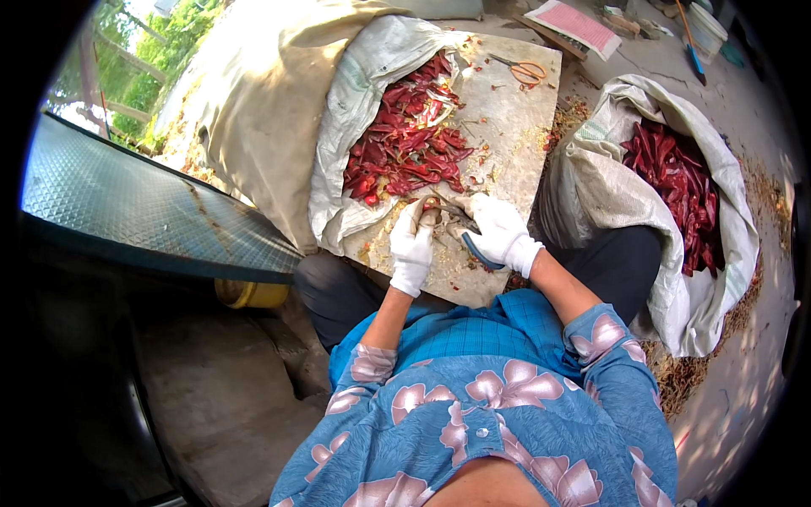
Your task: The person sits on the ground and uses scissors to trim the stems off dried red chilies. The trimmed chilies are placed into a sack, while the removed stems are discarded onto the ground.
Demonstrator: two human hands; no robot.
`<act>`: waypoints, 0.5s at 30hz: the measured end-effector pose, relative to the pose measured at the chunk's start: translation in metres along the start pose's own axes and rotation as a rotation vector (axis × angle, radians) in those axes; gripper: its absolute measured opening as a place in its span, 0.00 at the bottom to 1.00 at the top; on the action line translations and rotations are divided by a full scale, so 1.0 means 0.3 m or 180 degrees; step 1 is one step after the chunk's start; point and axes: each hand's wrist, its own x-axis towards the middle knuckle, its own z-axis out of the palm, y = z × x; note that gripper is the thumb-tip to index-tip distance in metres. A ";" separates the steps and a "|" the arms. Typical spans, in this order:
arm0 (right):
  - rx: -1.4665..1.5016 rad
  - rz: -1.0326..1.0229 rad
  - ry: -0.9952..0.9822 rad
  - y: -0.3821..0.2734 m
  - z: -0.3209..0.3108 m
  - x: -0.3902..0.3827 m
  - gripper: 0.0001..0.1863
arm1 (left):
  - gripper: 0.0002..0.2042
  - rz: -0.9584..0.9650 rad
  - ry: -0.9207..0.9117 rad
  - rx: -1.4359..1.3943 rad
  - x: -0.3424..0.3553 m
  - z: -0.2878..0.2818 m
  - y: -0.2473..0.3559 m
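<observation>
My left hand [411, 250], in a white work glove with a dirty palm side, is closed on a dried red chili pepper [431, 204] at its fingertips. Beside it, my right hand [500, 228], gloved alike, grips scissors [480, 252] with a dark blue handle; the blades point toward the pepper and are partly hidden by the fingers. Just beyond both hands, a heap of dried red chilies [405, 148] spills from a white woven sack [334, 160] onto a worn board [498, 127] across my lap. Stem bits and pale seeds are scattered over the board.
Orange-handled scissors [528, 73] lie at the board's far end. An open white sack [583, 182] of red chilies stands on my right. A ridged metal sheet [144, 198] and a yellow container [253, 293] are on my left. A white bucket [705, 32] stands far right.
</observation>
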 end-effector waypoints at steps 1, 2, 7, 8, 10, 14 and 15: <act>-0.0178 -0.0032 0.0003 -0.015 -0.008 0.003 0.27 | 0.17 0.0204 -0.0169 0.0558 0.002 -0.031 -0.026; -0.0364 -0.0053 0.0012 -0.022 -0.015 0.003 0.26 | 0.16 0.0278 -0.0192 0.0745 0.002 -0.028 -0.017; -0.0679 0.0001 -0.0034 -0.037 -0.037 0.004 0.24 | 0.15 0.0514 -0.0160 0.1341 -0.005 -0.008 0.028; -0.0703 0.0001 -0.0040 -0.040 -0.039 0.004 0.23 | 0.15 0.0532 -0.0145 0.1395 -0.006 -0.006 0.037; -0.0711 -0.0010 0.0016 -0.039 -0.025 0.000 0.21 | 0.15 0.0567 -0.0115 0.1501 -0.011 -0.004 0.046; -0.0714 -0.0115 0.0134 -0.039 0.001 -0.002 0.18 | 0.15 0.0626 0.0025 0.1590 -0.019 -0.007 0.046; -0.0704 -0.0059 0.0021 -0.043 0.002 -0.002 0.18 | 0.15 0.0641 0.0029 0.1703 -0.022 -0.009 0.054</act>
